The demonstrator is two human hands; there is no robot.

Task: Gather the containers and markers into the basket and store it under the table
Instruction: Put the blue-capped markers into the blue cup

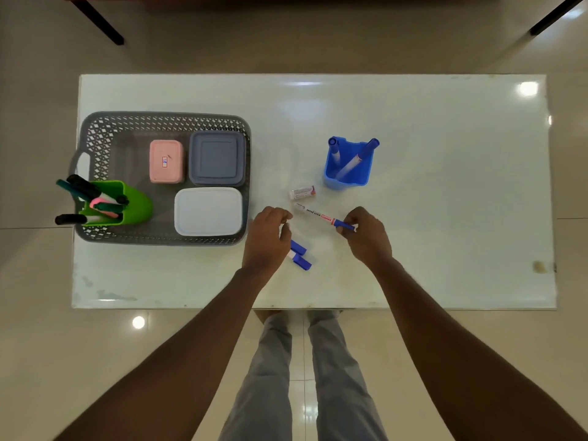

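A grey basket stands on the table's left side. It holds a pink container, a blue-grey container, a white container and a green cup with several markers. My right hand grips a white marker by its blue cap, just above the table. My left hand hovers with curled fingers and holds nothing. Two blue-capped markers lie partly under it. A blue cup with two markers stands farther back.
A small white eraser-like block lies between the blue cup and my hands. The white table ends near my legs. Dark furniture legs stand on the tiled floor beyond the far edge.
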